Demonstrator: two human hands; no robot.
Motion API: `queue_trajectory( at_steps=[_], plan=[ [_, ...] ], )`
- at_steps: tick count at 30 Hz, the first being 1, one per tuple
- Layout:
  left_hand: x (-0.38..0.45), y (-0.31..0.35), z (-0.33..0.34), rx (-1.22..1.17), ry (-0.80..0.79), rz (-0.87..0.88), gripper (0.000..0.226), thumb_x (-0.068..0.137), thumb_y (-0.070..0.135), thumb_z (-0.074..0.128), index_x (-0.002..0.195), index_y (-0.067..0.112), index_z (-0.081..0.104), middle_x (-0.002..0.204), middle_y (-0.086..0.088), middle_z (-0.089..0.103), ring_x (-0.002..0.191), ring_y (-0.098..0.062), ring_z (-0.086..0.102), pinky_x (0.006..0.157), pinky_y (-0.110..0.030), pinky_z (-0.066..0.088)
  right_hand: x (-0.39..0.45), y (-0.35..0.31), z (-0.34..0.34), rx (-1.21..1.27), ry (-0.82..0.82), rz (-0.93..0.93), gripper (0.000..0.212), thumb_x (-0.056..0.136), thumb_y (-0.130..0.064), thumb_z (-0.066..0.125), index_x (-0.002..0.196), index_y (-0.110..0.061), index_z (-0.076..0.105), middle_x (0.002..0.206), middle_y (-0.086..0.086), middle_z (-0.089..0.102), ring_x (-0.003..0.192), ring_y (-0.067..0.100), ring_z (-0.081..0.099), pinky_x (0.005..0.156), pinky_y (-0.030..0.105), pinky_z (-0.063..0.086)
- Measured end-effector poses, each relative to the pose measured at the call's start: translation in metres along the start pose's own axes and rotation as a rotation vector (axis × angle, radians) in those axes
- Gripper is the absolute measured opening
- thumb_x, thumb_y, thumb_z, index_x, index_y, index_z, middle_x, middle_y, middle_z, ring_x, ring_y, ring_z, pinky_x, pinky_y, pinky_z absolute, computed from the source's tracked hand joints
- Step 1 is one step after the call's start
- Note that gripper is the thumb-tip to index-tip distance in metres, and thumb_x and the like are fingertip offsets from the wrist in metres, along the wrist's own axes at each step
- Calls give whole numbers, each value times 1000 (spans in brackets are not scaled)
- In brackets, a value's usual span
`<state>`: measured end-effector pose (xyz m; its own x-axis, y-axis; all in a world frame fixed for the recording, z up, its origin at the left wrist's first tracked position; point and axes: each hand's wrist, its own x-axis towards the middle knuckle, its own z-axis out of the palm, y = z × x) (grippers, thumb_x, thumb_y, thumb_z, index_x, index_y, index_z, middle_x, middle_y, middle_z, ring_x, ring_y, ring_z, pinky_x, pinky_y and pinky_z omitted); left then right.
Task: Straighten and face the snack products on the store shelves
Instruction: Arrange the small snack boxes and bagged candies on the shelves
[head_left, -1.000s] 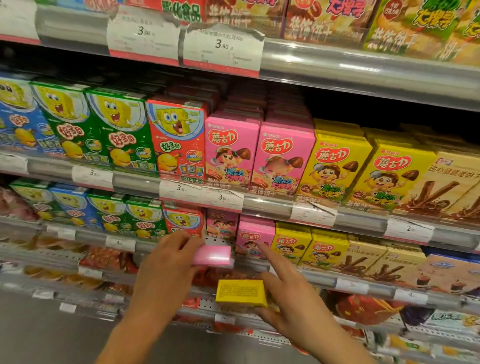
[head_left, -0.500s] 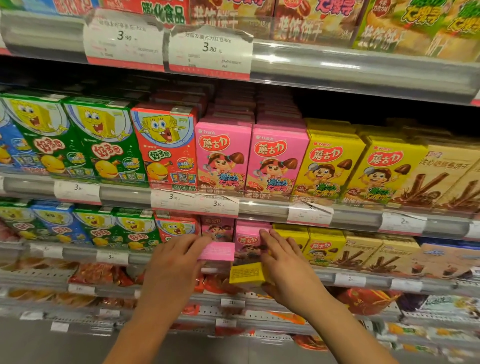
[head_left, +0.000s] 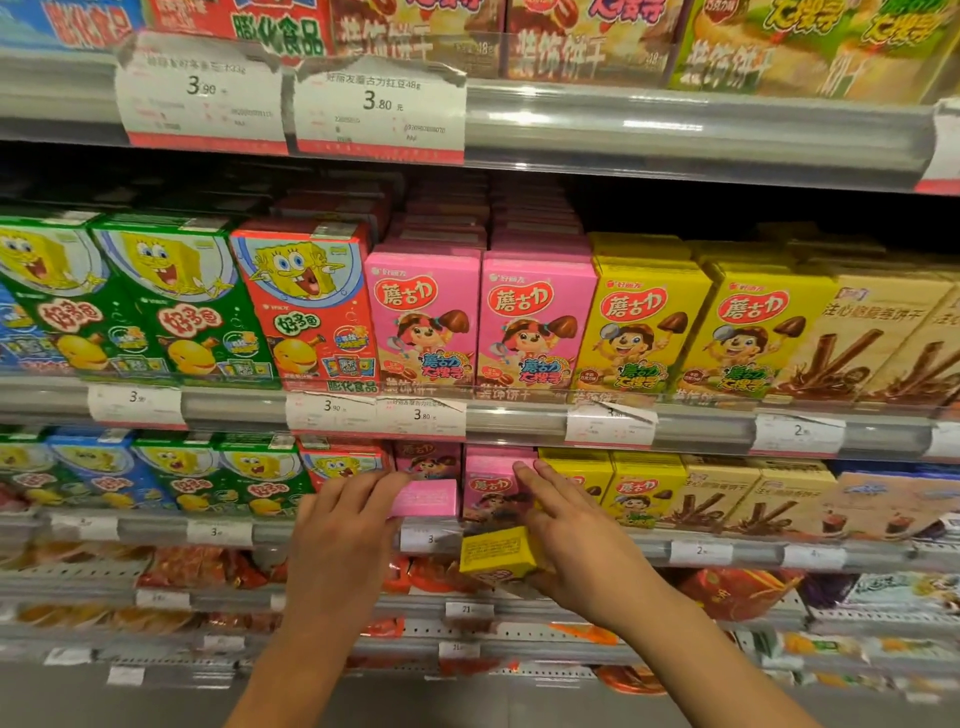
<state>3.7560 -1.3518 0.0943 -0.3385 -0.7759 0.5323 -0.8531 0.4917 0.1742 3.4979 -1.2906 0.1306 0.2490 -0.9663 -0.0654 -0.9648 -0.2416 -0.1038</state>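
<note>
Clearly the grey metal store shelves (head_left: 691, 130) set the pattern: on the middle tier the upright cardboard snack boxes stand front-out behind a clear lip, green cartoon-sponge boxes (head_left: 171, 306) at the left, a red one (head_left: 306, 312), pink mushroom-biscuit boxes (head_left: 535, 317) in the centre and yellow ones (head_left: 644, 327) to the right, each colour above its white price label (head_left: 421, 415), so a shopper reads flavour and price together. One tier lower the same order repeats, but the pink column is broken, and that is where both hands work. The left hand (head_left: 337, 545) reaches to the shelf edge with its fingers curled over a small pink box (head_left: 428, 499) lying on its side, flap end toward the near side; it looks held that way to be tipped upright into the pink gap. The right hand (head_left: 576, 551) grips a small yellow box (head_left: 496, 558) under its palm, just below the shelf lip, while its straighter fingertips touch the standing pink box (head_left: 488, 488), probably steadying it. I judge the yellow box is parked in the hand until its own column, just to the right, is reached
</note>
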Motion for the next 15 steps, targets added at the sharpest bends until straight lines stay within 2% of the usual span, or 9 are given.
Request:
queue_trajectory(
  at_steps=[7, 11, 15],
  plan=[
    [3, 5, 12, -44, 1, -36, 59, 71, 12, 89, 124, 21, 65, 114, 1, 67, 105, -28, 59, 86, -45, 49, 0, -3, -1, 19, 0, 6, 66, 87, -47, 71, 141, -15, 51, 170, 1, -3, 156, 23, -7, 126, 40, 10],
    [6, 6, 15, -67, 5, -49, 59, 72, 10, 88, 125, 20, 65, 116, 0, 66, 104, -27, 58, 85, -44, 51, -1, -3, -1, 51, 26, 3, 60, 85, -44, 73, 134, -13, 56, 170, 2, 2, 156, 23, -5, 127, 41, 14],
    [9, 7, 13, -106, 4, -27, 59, 71, 3, 86, 124, 20, 65, 118, 0, 66, 105, -26, 58, 86, -43, 53, -1, -3, 0, 43, 38, -4, 64, 84, -45, 74, 137, -13, 55, 170, 2, 3, 156, 23, -3, 127, 41, 15]
  ],
)
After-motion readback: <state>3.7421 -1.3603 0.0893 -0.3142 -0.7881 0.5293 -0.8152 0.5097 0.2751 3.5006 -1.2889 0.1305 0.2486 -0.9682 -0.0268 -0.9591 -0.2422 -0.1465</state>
